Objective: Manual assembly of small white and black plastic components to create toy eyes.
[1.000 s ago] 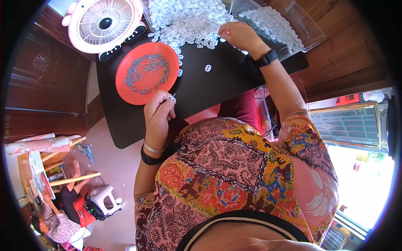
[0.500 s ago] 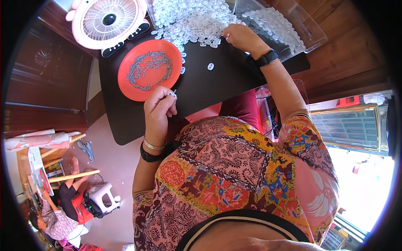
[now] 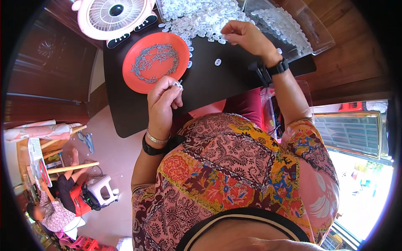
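My left hand (image 3: 162, 98) is closed in a pinch beside the orange-red plate's near edge. Between its thumb and forefinger sits a small white oval plastic piece (image 3: 177, 85) with a thin grey pin at it. Many grey pins, like small screws (image 3: 153, 58), lie on the orange-red plate (image 3: 136, 83). My right hand (image 3: 247, 39) hovers at the near edge of a heap of white two-hole oval pieces (image 3: 197, 19). Its thumb and forefinger are apart; pieces behind the fingertips make it hard to see whether any touches them.
One loose oval piece (image 3: 217, 62) lies on the dark table (image 3: 201, 83). A clear plastic bin (image 3: 322, 42) with more white pieces stands at the far right. A pink fan (image 3: 116, 12) stands at the far left. Another person (image 3: 58, 215) sits at lower left beside a white stool (image 3: 102, 192).
The thumb and forefinger of my right hand have parted at the heap. My left hand keeps its pinch on the white piece. The whole view has shifted slightly.
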Demonstrator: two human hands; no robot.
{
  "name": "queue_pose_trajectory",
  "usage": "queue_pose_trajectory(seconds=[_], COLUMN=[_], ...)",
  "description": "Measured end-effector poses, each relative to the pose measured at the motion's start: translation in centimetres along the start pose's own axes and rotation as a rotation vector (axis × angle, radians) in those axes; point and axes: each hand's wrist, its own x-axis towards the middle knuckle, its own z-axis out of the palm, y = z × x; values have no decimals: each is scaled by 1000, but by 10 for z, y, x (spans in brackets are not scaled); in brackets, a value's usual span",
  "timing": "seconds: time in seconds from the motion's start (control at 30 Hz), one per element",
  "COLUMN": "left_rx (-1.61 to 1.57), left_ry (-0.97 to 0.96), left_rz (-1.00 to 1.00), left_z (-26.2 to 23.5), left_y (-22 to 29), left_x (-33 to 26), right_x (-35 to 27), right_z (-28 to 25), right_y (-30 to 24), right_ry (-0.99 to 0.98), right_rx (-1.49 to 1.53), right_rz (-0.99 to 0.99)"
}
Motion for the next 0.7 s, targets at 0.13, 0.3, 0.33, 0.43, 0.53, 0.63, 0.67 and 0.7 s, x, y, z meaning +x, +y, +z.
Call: queue_pose_trajectory(seconds=[0.13, 0.3, 0.33, 0.43, 0.53, 0.63, 0.67, 0.7], left_rx=[-21, -43, -58, -50, -56, -67, -66, -71], left_ry=[3, -20, -27, -23, -24, -24, -24, -26], left_rz=[27, 45, 50, 59, 48, 52, 51, 52], left_z=[5, 9, 9, 12, 13, 15, 15, 14], left_y=[0, 1, 1, 3, 2, 2, 1, 1], left_x=[3, 6, 7, 7, 6, 7, 7, 7], right_x=[-23, -31, -32, -33, -34, -36, -36, -36], right_z=[37, 61, 63, 68, 70, 72, 73, 74], right_y=[-59, -73, -73, -73, -74, -78, -79, -78], right_ry=[-146, -181, -193, -208, -230, -221, -202, -201], right_rx=[681, 857, 910, 929, 947, 959, 951, 952], right_rz=[-39, 23, 46, 53, 60, 65, 66, 66])
